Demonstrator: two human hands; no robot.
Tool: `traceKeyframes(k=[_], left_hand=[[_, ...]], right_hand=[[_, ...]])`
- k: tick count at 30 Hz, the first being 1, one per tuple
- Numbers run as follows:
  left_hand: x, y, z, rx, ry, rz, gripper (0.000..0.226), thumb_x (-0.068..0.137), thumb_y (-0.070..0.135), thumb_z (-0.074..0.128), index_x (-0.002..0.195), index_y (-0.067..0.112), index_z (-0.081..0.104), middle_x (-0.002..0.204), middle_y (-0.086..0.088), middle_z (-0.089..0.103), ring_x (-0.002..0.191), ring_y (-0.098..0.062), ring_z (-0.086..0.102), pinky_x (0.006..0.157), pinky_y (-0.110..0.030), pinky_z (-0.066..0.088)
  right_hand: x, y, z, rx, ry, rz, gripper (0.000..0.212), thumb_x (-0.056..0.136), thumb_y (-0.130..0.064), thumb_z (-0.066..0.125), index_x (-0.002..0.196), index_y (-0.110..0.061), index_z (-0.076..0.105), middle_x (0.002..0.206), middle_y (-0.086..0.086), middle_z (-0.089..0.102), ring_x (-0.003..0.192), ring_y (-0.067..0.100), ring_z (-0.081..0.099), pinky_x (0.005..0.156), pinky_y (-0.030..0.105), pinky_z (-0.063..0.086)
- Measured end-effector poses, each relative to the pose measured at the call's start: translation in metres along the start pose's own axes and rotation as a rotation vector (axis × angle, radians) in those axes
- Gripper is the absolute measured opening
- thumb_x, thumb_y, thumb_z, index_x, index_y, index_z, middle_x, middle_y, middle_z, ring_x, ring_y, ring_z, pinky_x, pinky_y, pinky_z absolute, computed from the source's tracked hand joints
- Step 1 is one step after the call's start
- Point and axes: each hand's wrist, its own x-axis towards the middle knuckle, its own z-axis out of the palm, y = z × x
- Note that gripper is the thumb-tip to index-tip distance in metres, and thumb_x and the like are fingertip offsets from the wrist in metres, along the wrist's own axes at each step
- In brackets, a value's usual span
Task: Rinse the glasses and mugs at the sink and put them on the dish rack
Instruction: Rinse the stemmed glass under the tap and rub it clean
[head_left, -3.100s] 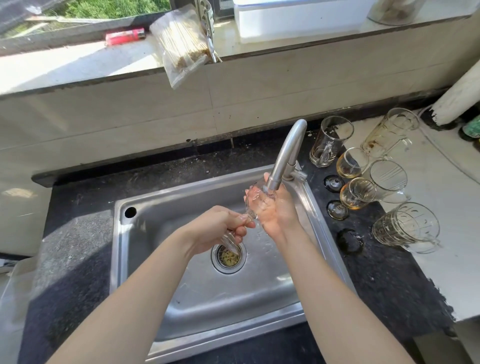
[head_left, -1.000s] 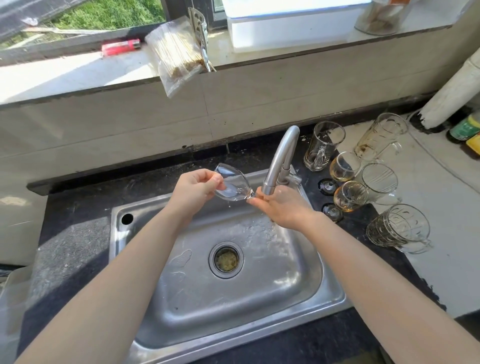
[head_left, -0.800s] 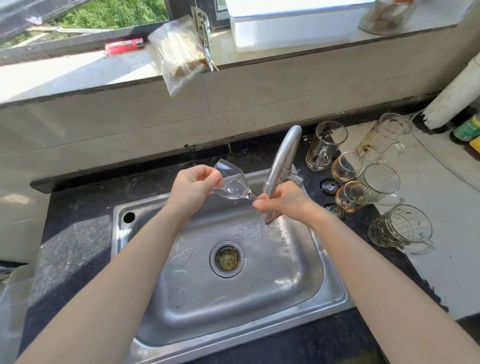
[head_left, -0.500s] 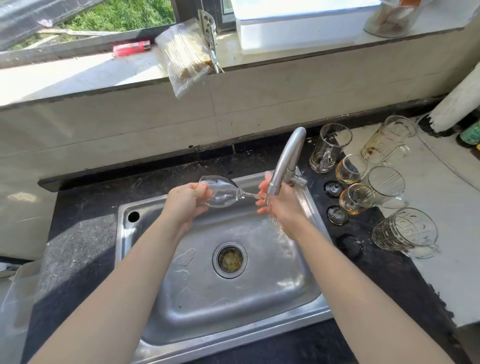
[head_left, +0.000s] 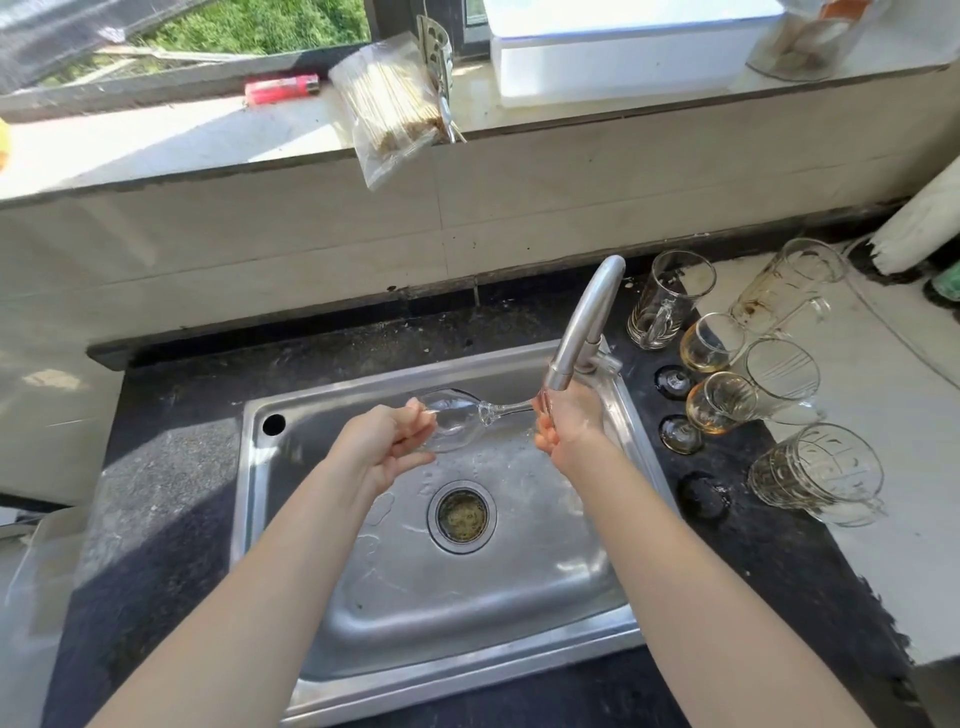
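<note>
One head-worn camera is looking forward and steeply down onto the sink (head_left: 493, 597), standing at the sink's front edge and hanging close above it. Its wide lens is also taking in the windowsill (head_left: 208, 140) behind the sink and the counter (head_left: 769, 582) right of the sink.

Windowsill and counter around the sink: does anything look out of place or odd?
Yes. The plastic bag of sticks hangs half off the edge of the windowsill. Right of the sink, the tall glass mug is stained brown inside, and the white counter covering ends in a ragged edge.
</note>
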Motion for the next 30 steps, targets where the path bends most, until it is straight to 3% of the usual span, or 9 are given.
traceKeyframes(k=[2, 5, 11, 14, 17, 21, 25, 27, 30], left_hand=[[0.001, 0.000, 0.001, 0.002, 0.022, -0.013, 0.013, 0.095, 0.011, 0.054, 0.083, 0.011, 0.057, 0.053, 0.002, 0.066, 0.077, -0.013, 0.062, 0.083, -0.045, 0.049], [-0.001, 0.001, 0.002, -0.002, 0.031, -0.044, 0.015, 0.096, 0.009, 0.052, 0.081, 0.010, 0.057, 0.051, 0.001, 0.066, 0.076, -0.015, 0.062, 0.080, -0.046, 0.050], [-0.007, 0.002, 0.006, 0.059, 0.047, 0.108, 0.014, 0.096, 0.010, 0.054, 0.083, 0.009, 0.060, 0.055, 0.004, 0.067, 0.076, -0.014, 0.064, 0.076, -0.041, 0.051], [-0.012, 0.002, 0.014, 0.206, 0.087, 0.299, 0.018, 0.095, 0.012, 0.056, 0.078, 0.013, 0.062, 0.066, 0.002, 0.069, 0.075, -0.012, 0.063, 0.069, -0.032, 0.051], [-0.015, 0.004, 0.017, 0.375, 0.088, 0.490, 0.020, 0.094, 0.015, 0.057, 0.077, 0.016, 0.066, 0.072, 0.001, 0.069, 0.075, -0.015, 0.061, 0.075, -0.034, 0.050], [-0.016, 0.013, 0.020, 0.419, -0.025, 0.561, 0.019, 0.096, 0.014, 0.055, 0.079, 0.014, 0.066, 0.073, 0.002, 0.067, 0.071, -0.009, 0.061, 0.073, -0.026, 0.051], [-0.011, 0.012, 0.025, 0.390, -0.078, 0.565, 0.017, 0.096, 0.015, 0.055, 0.083, 0.012, 0.066, 0.082, -0.004, 0.068, 0.081, -0.013, 0.063, 0.081, -0.031, 0.053], [-0.004, 0.012, 0.026, 0.359, -0.072, 0.559, 0.020, 0.096, 0.014, 0.055, 0.079, 0.014, 0.065, 0.082, -0.003, 0.067, 0.084, -0.014, 0.063, 0.085, -0.034, 0.052], [0.005, 0.019, 0.031, 0.362, -0.084, 0.586, 0.020, 0.096, 0.013, 0.054, 0.079, 0.013, 0.065, 0.081, -0.004, 0.066, 0.081, -0.017, 0.061, 0.084, -0.036, 0.050]], right_hand=[[0.002, 0.007, 0.003, -0.163, 0.069, -0.155, 0.033, 0.098, -0.017, 0.044, 0.066, -0.017, 0.053, 0.063, 0.005, 0.054, 0.042, 0.014, 0.045, 0.034, 0.022, 0.031], [-0.004, 0.023, 0.005, -0.395, 0.086, -0.502, 0.026, 0.095, -0.034, 0.037, 0.072, -0.026, 0.047, 0.082, 0.009, 0.057, 0.077, 0.032, 0.058, 0.067, 0.046, 0.050], [0.007, 0.028, -0.008, -0.663, 0.039, -0.782, 0.038, 0.092, -0.048, 0.033, 0.081, -0.015, 0.049, 0.069, 0.003, 0.052, 0.065, 0.025, 0.055, 0.062, 0.037, 0.045], [0.009, 0.026, -0.011, -0.630, 0.002, -0.567, 0.024, 0.097, -0.025, 0.040, 0.080, -0.010, 0.048, 0.067, 0.003, 0.051, 0.061, 0.025, 0.054, 0.050, 0.038, 0.050], [0.003, 0.018, -0.013, -0.321, -0.132, 0.006, 0.017, 0.091, -0.007, 0.043, 0.076, -0.009, 0.050, 0.066, 0.008, 0.047, 0.049, 0.018, 0.047, 0.040, 0.026, 0.044], [-0.003, 0.001, -0.034, -0.184, -0.426, 0.329, 0.021, 0.083, -0.016, 0.050, 0.063, -0.011, 0.048, 0.056, 0.003, 0.044, 0.042, 0.013, 0.042, 0.034, 0.015, 0.024], [-0.003, -0.015, -0.042, -0.262, -0.488, 0.365, 0.023, 0.082, -0.020, 0.052, 0.060, -0.011, 0.052, 0.053, 0.002, 0.049, 0.041, 0.014, 0.050, 0.034, 0.014, 0.022], [-0.005, -0.018, -0.043, -0.381, -0.524, 0.227, 0.022, 0.088, -0.018, 0.052, 0.070, -0.007, 0.057, 0.056, 0.005, 0.053, 0.048, 0.018, 0.059, 0.035, 0.016, 0.034], [-0.007, -0.017, -0.043, -0.436, -0.607, 0.042, 0.026, 0.091, -0.025, 0.062, 0.089, 0.000, 0.066, 0.067, 0.010, 0.060, 0.068, 0.023, 0.063, 0.056, 0.025, 0.052]])
